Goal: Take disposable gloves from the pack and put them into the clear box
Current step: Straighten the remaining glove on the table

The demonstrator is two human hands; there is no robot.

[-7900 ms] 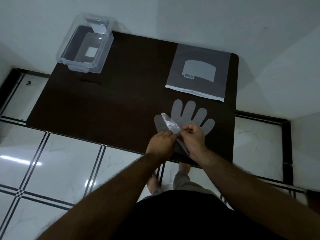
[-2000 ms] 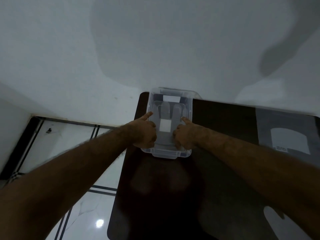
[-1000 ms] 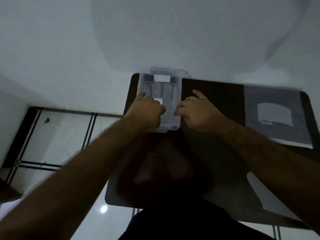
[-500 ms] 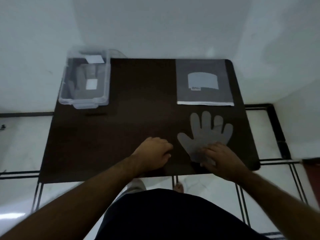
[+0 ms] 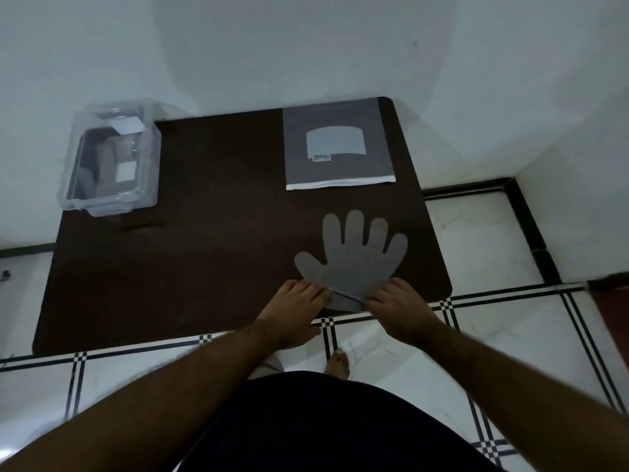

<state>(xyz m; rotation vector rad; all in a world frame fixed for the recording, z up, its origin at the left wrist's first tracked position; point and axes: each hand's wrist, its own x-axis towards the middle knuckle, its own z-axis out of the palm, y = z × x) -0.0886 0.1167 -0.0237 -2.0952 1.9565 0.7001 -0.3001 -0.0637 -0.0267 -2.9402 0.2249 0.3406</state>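
You are taking the next glove from the table (image 5: pixel 204 233), near its front edge.
The box (image 5: pixel 109 161) is waiting far left and the pack (image 5: pixel 338 148) far right; the glove (image 5: pixel 354 260) is lying flat, a thin, light, limp and probably slippery film, so you are pinching its cuff, left hand (image 5: pixel 296 311) and right hand (image 5: pixel 398 308) fingers closing on it.

Two bare forearms, no sleeves reaching them, no watch, ring or band on either wrist, some hair along the forearms. Left hand (image 5: pixel 295 310) and right hand (image 5: pixel 398 308) ungloved, short nails. Dark, plain garment (image 5: pixel 326 427) over the torso, pale trouser leg (image 5: pixel 269 364) below it, one bare foot (image 5: pixel 338 364) with toes showing.
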